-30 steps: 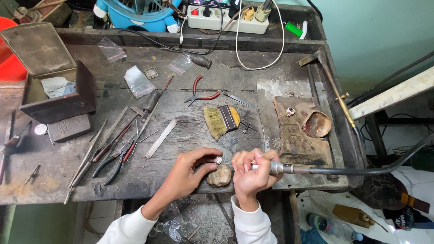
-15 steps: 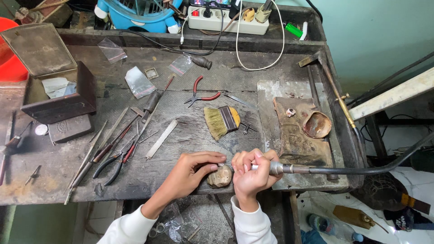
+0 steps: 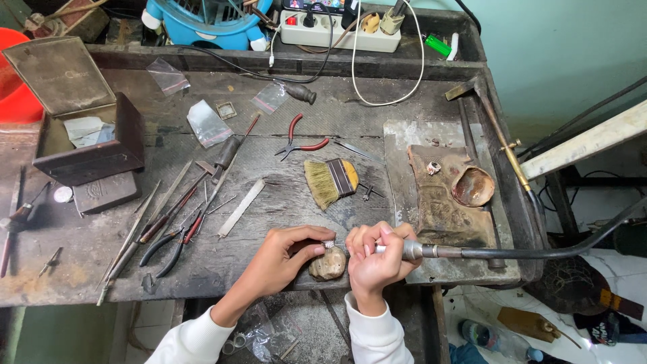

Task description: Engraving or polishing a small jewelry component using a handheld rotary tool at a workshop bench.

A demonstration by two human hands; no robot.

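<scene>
At the front edge of the dark workbench [image 3: 290, 168], my left hand [image 3: 283, 259] pinches a small silvery ring [image 3: 329, 245] between thumb and fingertips, resting it over a worn wooden peg [image 3: 328, 264]. My right hand [image 3: 374, 259] grips the metal handpiece [image 3: 421, 251] of a flexible-shaft rotary tool, its tip pointing left at the ring. The black flexible shaft [image 3: 539, 251] runs off to the right. Both hands wear white sleeves.
A flat brush [image 3: 330, 182] and red-handled pliers [image 3: 300, 140] lie behind the hands. Files, tweezers and pliers [image 3: 172, 216] are spread at left, by an open dark box [image 3: 87, 141]. A scorched pad with a shallow dish [image 3: 473, 187] sits right. A power strip [image 3: 340, 27] lines the back.
My left hand's fingers have shifted slightly on the ring; the right hand and handpiece stay in the same place.
</scene>
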